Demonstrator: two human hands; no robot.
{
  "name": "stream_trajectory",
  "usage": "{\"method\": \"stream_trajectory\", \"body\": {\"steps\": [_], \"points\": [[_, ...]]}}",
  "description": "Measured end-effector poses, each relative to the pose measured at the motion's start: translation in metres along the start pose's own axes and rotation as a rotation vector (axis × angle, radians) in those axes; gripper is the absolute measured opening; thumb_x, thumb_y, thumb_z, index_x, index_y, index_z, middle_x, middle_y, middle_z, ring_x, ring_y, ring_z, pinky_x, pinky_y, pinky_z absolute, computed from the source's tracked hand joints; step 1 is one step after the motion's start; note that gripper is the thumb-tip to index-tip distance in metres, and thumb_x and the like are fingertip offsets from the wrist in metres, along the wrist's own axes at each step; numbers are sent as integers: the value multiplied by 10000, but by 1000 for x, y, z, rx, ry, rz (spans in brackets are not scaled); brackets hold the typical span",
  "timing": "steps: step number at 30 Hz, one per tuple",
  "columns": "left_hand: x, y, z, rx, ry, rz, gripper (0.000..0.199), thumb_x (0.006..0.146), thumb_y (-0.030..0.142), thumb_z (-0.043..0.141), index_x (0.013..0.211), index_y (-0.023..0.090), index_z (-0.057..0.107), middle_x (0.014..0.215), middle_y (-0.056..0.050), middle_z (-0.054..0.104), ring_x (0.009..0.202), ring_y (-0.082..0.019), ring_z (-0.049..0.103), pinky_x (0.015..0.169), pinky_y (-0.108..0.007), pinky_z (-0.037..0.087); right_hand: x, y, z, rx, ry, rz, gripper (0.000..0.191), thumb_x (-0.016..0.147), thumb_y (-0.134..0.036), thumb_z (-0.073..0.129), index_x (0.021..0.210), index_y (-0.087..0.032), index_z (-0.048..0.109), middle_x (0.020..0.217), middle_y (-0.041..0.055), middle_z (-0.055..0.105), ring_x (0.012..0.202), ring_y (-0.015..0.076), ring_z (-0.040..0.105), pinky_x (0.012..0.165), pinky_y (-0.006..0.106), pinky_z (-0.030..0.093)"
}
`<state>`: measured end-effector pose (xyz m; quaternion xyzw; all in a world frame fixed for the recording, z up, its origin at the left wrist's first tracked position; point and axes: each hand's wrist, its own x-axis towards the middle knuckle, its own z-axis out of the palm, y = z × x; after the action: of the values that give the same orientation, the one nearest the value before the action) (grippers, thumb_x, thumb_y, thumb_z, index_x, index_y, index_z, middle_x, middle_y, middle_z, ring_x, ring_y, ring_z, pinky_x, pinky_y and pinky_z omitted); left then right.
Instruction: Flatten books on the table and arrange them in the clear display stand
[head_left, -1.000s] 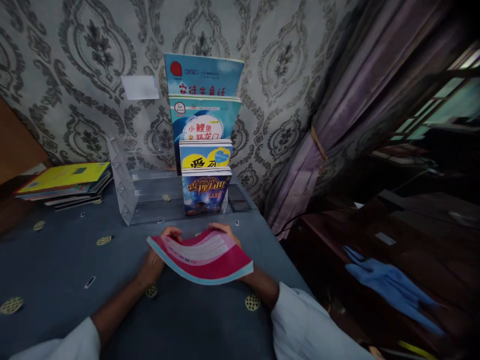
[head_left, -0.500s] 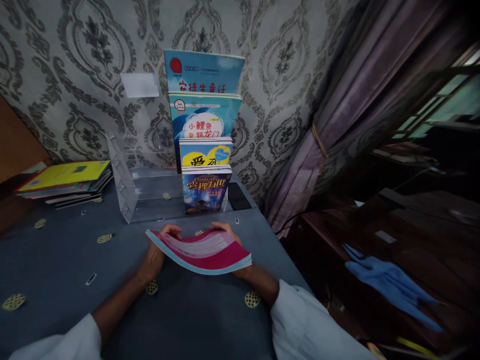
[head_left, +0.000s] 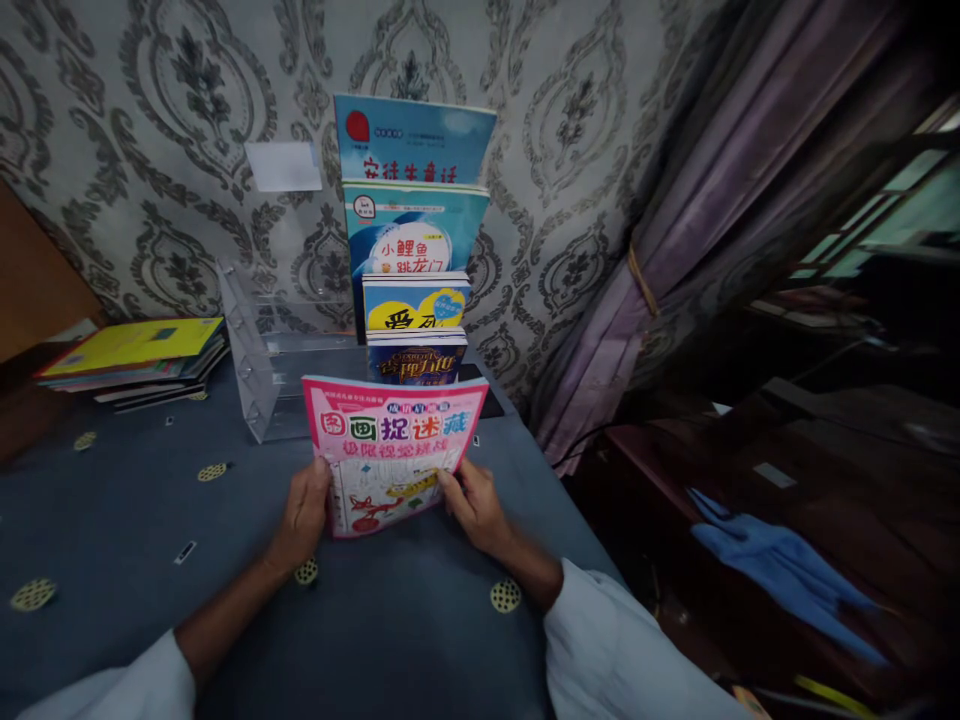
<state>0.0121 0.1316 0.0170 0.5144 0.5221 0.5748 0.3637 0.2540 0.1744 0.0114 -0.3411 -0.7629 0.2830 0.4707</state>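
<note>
The left hand and right hand pinched one pink book, partly hiding one clear rack near one book stack.

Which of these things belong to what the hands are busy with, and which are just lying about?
Seemingly in the work:
Pink book, held by the left hand and right hand
Clear rack
Upright books in it

Apparently just lying about:
Yellow-topped pile, untouched, though possibly related
Dark flat object beside the rack
Blue cloth
</note>
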Motion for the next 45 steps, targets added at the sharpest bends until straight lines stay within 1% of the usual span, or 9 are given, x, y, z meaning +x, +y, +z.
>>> {"method": "stream_trajectory", "body": {"steps": [4,8,14,17,20,27,33,39,45], "points": [[1,15,6,-123,54,-93,704,796,830,550,818,150,730,666,-60,716,774,-276,706,666,-347,574,2,-5,0,152,-75,51,534,995,-625,415,675,-220,552,514,-33,477,477,128,447,491,256,378],[-1,16,9,-173,29,-152,709,708,841,634,770,142,731,622,-56,712,633,-247,691,551,-312,545,6,-8,-1,270,-23,137,652,950,-720,417,528,-225,369,476,-41,376,449,95,316,451,255,285],[-12,7,8,-113,-259,-228,643,726,771,685,647,133,673,542,-34,654,474,-160,582,477,-256,465,15,-1,-4,407,239,287,522,910,-710,510,856,-205,631,716,12,648,644,175,574,595,287,479],[-12,6,7,-135,-297,-207,579,766,684,715,946,134,719,744,-50,745,608,-195,670,569,-279,530,16,7,-2,336,274,291,476,925,-666,514,963,-212,649,851,34,710,769,204,643,686,306,532],[-8,6,7,-158,-253,-198,654,801,626,706,1252,163,606,988,-82,773,809,-251,733,668,-319,578,15,16,2,300,194,290,430,954,-609,496,1032,-215,649,913,42,731,799,209,671,719,315,553],[1,-5,4,-54,-197,-222,838,802,652,647,1430,188,342,1031,-93,761,792,-244,741,647,-327,582,13,35,9,128,72,270,396,970,-538,479,1037,-198,669,887,49,747,743,202,673,646,292,525],[0,-9,0,284,-211,-50,740,905,607,524,1460,155,338,986,-88,760,721,-216,698,680,-324,540,11,44,6,-84,29,277,337,970,-472,510,961,-193,698,794,39,746,702,199,662,657,290,498],[3,-8,-6,806,-226,68,572,962,462,406,1424,132,476,685,-6,658,577,-217,612,593,-298,435,13,45,6,-152,-4,299,342,971,-482,531,996,-196,717,856,61,773,730,221,689,671,302,497],[0,-9,-4,1145,-254,150,427,984,379,412,1299,177,618,954,-122,727,877,-300,686,765,-378,506,15,47,4,-294,-14,306,325,958,-451,531,1026,-202,729,778,42,745,655,201,646,611,286,443]]}}
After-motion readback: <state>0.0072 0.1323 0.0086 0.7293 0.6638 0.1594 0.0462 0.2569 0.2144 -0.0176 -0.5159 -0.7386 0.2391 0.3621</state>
